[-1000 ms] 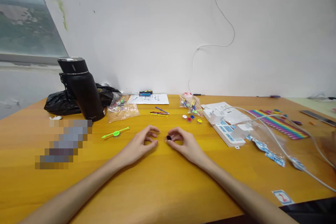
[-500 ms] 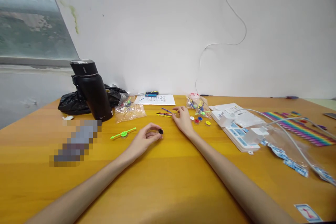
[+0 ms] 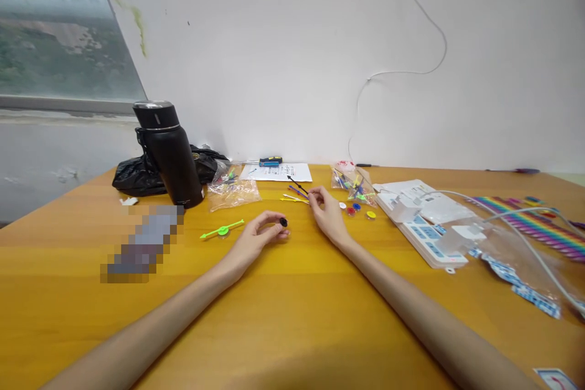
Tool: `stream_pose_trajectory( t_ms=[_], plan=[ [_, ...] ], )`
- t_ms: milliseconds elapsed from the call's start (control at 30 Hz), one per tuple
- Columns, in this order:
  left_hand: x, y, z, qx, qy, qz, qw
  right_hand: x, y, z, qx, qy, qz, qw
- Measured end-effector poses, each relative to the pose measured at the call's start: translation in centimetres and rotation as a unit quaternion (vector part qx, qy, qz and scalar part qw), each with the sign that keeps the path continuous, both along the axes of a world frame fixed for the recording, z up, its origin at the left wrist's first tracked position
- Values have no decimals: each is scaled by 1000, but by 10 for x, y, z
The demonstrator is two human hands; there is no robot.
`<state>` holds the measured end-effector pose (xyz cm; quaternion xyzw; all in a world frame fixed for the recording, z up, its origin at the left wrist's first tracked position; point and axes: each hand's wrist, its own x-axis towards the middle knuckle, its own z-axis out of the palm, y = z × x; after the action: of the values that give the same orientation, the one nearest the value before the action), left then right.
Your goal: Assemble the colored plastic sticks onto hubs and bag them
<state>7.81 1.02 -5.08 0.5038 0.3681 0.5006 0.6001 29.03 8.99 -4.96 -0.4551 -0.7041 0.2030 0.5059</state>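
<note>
- While pinching the black disc (image 3: 283, 222) between thumb and fingertips of the left hand (image 3: 262, 234), just below the frame's centre, holding the black pointer (image 3: 297, 186) in the right hand (image 3: 329, 213).
- Closing the right thumb and fingers on the pointer's lower right end; slanting its long axis from there toward the upper left, with the arrow tip free and pointing away from both hands.
- Having the pointer above the disc in the frame and slightly to its right, near but not touching; bearing each in a separate hand, with table showing between the two.
- Working over a wooden table (image 3: 256, 329), reaching in from the lower left and lower right; not showing clearly any contact between hands and wood.
- Holding the right fingertips near loose pointers (image 3: 292, 199) at centre; having small discs (image 3: 350, 211) just right of that hand.
- Seeing a green spinner (image 3: 223, 231) just left of the left hand and, farther toward middle left, a black flask (image 3: 171, 158).
- Facing a white wall (image 3: 283, 42) across the top, with a window (image 3: 59, 36) at upper left; seeing a power strip (image 3: 414, 233) right of centre.
</note>
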Motion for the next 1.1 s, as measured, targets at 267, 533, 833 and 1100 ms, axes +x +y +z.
stream_pose_trajectory(
  t_ms=[267,533,833,1100],
  plan=[
    [-1,0,2,-13,11,-12,1000,-10,-75,4,-161,39,191,967],
    [2,-5,7,23,59,-31,998,-12,-75,3,-214,85,255,939],
    [1,-5,6,4,48,-32,998,-11,-76,7,-240,125,250,930],
    [4,-6,8,18,55,-31,998,-9,-84,9,-227,66,271,933]
  ],
)
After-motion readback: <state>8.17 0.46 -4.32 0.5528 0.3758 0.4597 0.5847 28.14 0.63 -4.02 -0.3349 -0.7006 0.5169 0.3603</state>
